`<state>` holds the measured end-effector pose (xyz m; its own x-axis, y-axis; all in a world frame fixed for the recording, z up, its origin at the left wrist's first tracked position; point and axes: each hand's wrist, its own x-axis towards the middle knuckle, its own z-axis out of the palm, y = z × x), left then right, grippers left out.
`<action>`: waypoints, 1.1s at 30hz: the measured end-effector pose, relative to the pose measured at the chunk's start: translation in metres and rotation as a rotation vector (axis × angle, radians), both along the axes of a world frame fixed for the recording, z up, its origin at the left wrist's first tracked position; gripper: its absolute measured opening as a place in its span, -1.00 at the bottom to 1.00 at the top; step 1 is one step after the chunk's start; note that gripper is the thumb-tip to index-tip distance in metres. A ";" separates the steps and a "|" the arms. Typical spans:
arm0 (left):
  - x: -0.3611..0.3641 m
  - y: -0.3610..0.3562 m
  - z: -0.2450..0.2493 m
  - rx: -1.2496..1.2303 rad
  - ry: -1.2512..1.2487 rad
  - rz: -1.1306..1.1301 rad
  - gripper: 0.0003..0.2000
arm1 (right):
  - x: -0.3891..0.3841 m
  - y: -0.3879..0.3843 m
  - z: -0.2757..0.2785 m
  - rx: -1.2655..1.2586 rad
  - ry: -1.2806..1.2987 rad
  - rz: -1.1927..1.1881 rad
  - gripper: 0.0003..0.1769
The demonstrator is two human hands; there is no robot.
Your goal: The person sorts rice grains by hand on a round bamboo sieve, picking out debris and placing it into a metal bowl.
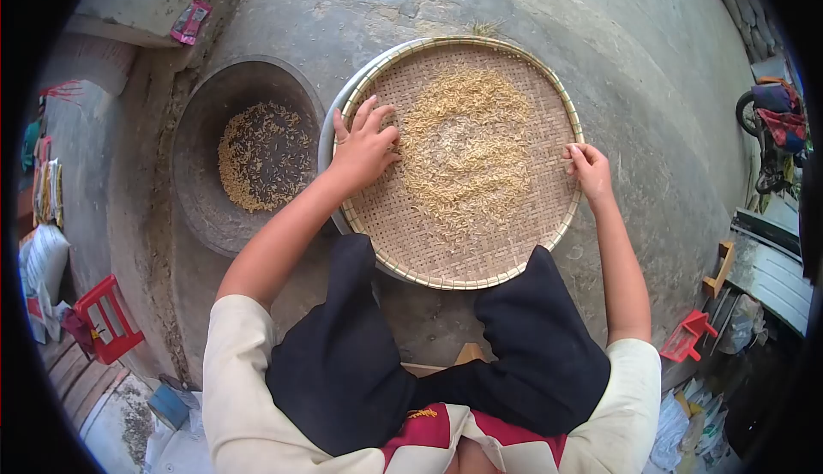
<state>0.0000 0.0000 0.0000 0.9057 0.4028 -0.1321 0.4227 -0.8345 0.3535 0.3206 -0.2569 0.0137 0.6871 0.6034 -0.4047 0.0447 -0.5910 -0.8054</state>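
A round woven bamboo winnowing tray (390,238) with a pale bound rim lies in front of me, above my knees. Unhusked rice grains (467,178) are spread across its middle and upper part. My left hand (364,153) rests over the tray's left side, its fingers apart and bent beside the grain. At the right rim is my right hand (590,171), with thumb and fingers pinched together over the tray's edge. Whatever may be between those fingertips is too small to make out.
To the left stands a wide dark basin (201,174) with more grain in it. A metal basin's rim (330,127) shows under the tray. A pink packet (190,21) lies on a ledge. Red plastic stools (109,320) and plastic bags (686,427) are at the sides.
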 end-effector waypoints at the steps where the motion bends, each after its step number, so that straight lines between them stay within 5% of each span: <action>1: -0.001 0.002 0.002 -0.019 0.021 0.039 -0.79 | -0.003 0.001 0.001 0.013 0.014 0.003 -0.74; 13: 0.005 -0.012 -0.009 -0.015 -0.047 0.107 -0.85 | 0.008 -0.006 0.005 -0.015 0.098 -0.049 -0.73; 19: -0.063 0.034 0.048 0.223 -0.252 0.576 -0.93 | 0.005 -0.008 0.006 -0.035 0.074 -0.033 -0.74; 21: -0.105 0.053 0.055 0.440 -0.018 0.807 -0.91 | 0.007 -0.010 0.001 -0.028 0.087 -0.035 -0.74; 24: -0.137 0.060 0.062 0.353 0.375 0.844 -0.86 | 0.012 -0.012 -0.004 0.019 0.091 -0.051 -0.74; 27: -0.124 0.057 0.050 0.018 0.065 0.837 -0.83 | 0.010 -0.009 -0.003 -0.017 0.088 -0.062 -0.73; 29: -0.092 0.040 0.051 0.145 -0.178 0.515 -0.81 | 0.009 -0.008 -0.001 -0.012 0.079 -0.062 -0.73; 33: -0.033 0.017 0.055 -0.055 -0.276 0.105 -0.77 | 0.009 -0.010 -0.004 -0.001 0.092 -0.070 -0.73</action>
<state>-0.0333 0.0166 0.0548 0.8640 0.4955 0.0892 0.3876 -0.7676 0.5105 0.3293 -0.2667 0.0093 0.6874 0.5549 -0.4685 -0.0707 -0.5909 -0.8036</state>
